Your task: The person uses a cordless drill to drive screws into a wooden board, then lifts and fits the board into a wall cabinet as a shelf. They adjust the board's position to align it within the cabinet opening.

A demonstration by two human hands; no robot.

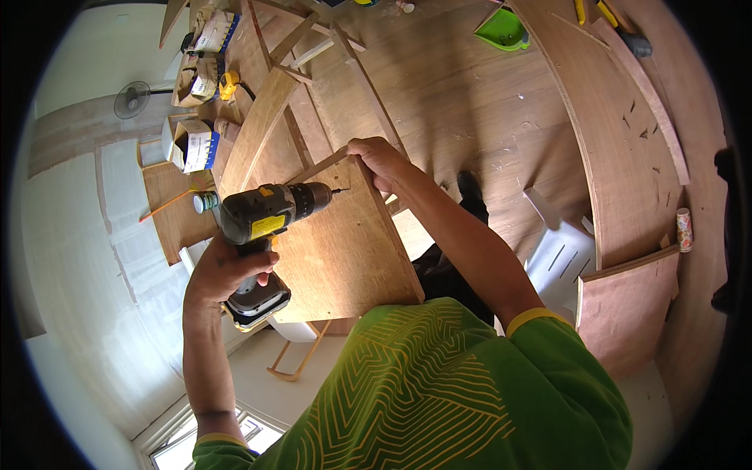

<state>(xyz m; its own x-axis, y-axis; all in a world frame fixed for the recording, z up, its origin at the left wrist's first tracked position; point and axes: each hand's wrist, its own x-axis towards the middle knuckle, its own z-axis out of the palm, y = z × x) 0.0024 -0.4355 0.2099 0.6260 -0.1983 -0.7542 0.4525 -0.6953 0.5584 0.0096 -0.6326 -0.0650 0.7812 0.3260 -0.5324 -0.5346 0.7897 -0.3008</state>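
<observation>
Firmly, the left grip is wrapped around the handle of a black cordless drill with a yellow label, its chuck pointing to the right. The drill's bit is over the far part of a wooden panel; whether its tip touches the wood, I cannot tell. The right grip is closed on the panel's far right corner, fingers curled over the edge. The panel lies just in front of the green shirt. Beyond it, a wooden frame of narrow strips stretches away. To the left are a small jar, an open box and a yellow tape measure. Farther off to the right, a green dustpan lies on the floor, and a white chair stands near a pinkish board.
</observation>
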